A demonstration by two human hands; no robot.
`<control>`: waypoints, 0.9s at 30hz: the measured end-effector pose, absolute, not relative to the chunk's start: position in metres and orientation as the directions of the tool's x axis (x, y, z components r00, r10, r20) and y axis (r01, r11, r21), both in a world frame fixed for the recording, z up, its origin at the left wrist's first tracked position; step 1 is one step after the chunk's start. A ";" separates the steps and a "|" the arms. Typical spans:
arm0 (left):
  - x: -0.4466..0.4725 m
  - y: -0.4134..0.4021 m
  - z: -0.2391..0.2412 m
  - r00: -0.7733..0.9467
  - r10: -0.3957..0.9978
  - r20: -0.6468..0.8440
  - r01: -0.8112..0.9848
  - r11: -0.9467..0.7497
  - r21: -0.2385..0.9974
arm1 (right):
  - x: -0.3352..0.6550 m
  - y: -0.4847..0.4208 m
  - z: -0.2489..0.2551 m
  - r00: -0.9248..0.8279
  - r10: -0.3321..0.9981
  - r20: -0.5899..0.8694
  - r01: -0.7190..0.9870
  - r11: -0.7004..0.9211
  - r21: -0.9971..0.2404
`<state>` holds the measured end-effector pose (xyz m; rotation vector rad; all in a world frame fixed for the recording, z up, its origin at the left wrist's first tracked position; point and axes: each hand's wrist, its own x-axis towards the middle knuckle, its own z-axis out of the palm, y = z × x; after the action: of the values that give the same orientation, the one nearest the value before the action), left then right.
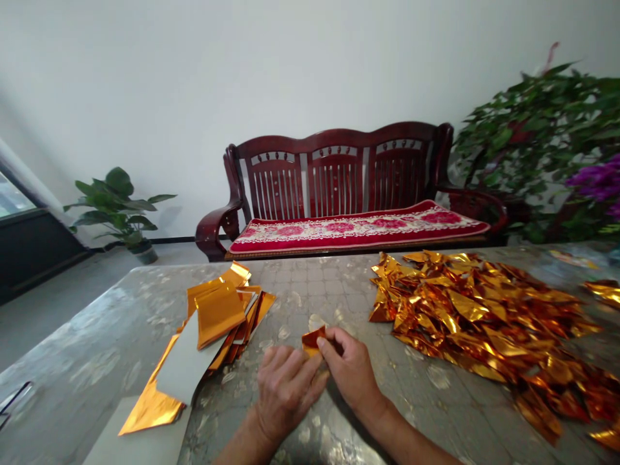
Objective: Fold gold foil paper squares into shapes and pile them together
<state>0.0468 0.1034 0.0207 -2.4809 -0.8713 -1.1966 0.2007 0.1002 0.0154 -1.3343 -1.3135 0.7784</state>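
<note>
Near the middle of the table, a small folded piece of gold foil paper [312,341] is between my two hands. My right hand [352,369] pinches its right side between thumb and fingers. My left hand [290,386] is closed at its lower left edge, fingers curled, the tips partly hidden. To the left lies a loose stack of gold foil paper sheets [220,313], some showing pale grey backs. On the right spreads a large heap of folded foil pieces [465,313], shiny and pointed.
A patterned cover lies over the table [310,278]. Beyond its far edge stands a dark red wooden bench [334,174] with a red floral cushion [358,226]. A potted plant [119,203] is at the left; leafy plants [542,135] and purple flowers [598,181] are at the right.
</note>
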 end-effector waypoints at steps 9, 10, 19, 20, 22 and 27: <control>0.045 0.131 0.003 -0.090 0.987 0.135 0.012 -0.134 0.991 | 0.214 0.106 0.012 -0.116 0.947 0.301 0.318 0.322 -0.892; 0.046 0.135 0.001 -0.023 1.000 0.021 -0.124 -0.023 0.992 | 0.214 0.106 0.011 -0.127 0.949 0.288 0.301 0.313 -0.901; 0.054 0.133 -0.006 0.300 0.925 -0.235 -0.397 0.345 0.851 | 0.214 0.109 0.003 -0.133 0.959 0.250 0.349 0.281 -0.894; 0.054 0.133 -0.006 0.296 0.925 -0.240 -0.396 0.347 0.850 | 0.214 0.109 0.002 -0.134 0.959 0.251 0.366 0.284 -0.886; 0.054 0.133 -0.008 0.290 0.925 -0.247 -0.394 0.350 0.850 | 0.214 0.109 0.002 -0.135 0.958 0.253 0.396 0.286 -0.873; 0.054 0.133 -0.010 0.275 0.927 -0.255 -0.382 0.349 0.856 | 0.213 0.108 0.005 -0.125 0.955 0.271 0.483 0.297 -0.824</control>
<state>0.0541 0.1329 -0.0100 -2.3622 -2.7039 -3.1093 0.2129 0.1077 0.0053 -1.3065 -1.7442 0.7226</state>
